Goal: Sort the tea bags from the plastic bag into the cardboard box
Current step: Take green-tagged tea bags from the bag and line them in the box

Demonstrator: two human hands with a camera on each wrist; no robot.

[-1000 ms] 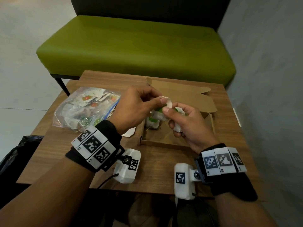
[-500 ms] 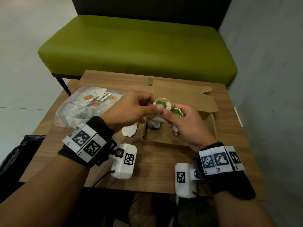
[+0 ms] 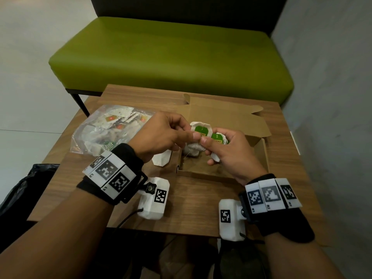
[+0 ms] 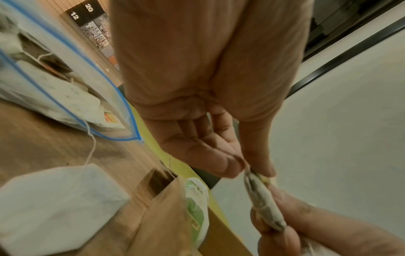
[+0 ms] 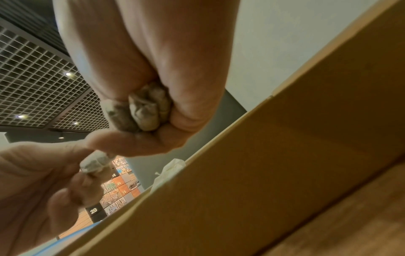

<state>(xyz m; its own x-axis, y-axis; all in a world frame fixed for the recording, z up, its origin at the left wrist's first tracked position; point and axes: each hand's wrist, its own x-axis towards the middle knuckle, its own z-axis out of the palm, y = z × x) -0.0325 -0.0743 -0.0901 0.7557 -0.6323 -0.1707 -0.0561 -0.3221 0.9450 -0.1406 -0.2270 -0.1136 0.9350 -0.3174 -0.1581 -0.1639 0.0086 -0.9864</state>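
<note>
Both my hands were up over the open cardboard box [image 3: 259, 156], which sat toward the right edge of the worktop [image 3: 201, 190] with its lid flap laid back toward the far edge. My left hand [image 3: 163, 135] had a narrow grip, thumb and forefinger pinched on the near edge of a tea bag with a green tag [image 3: 201, 129], so that bag stuck out just past my fingertips, above the box's left side. My right hand [image 3: 231, 152] was curled tight round a small bunch of tea bags [image 5: 142, 110]; from the right wrist view you could see the crumpled paper packed into my fist, and from the head view another green tag [image 3: 218, 137] poked out over my thumb. The two green tags were basically touching, my thumbs nearly meeting under them.

Down inside the box, right below my hands by its left wall, a few more bags [image 3: 192, 151] were lying in a little heap. One plain white tea bag [image 3: 162, 159] lay flat on the worktop just outside the box's left wall, its string trailing off toward the plastic bag [image 3: 106, 131]. That one, clear with a blue zip edge, sat near the left edge, with more tea bags inside.
</note>
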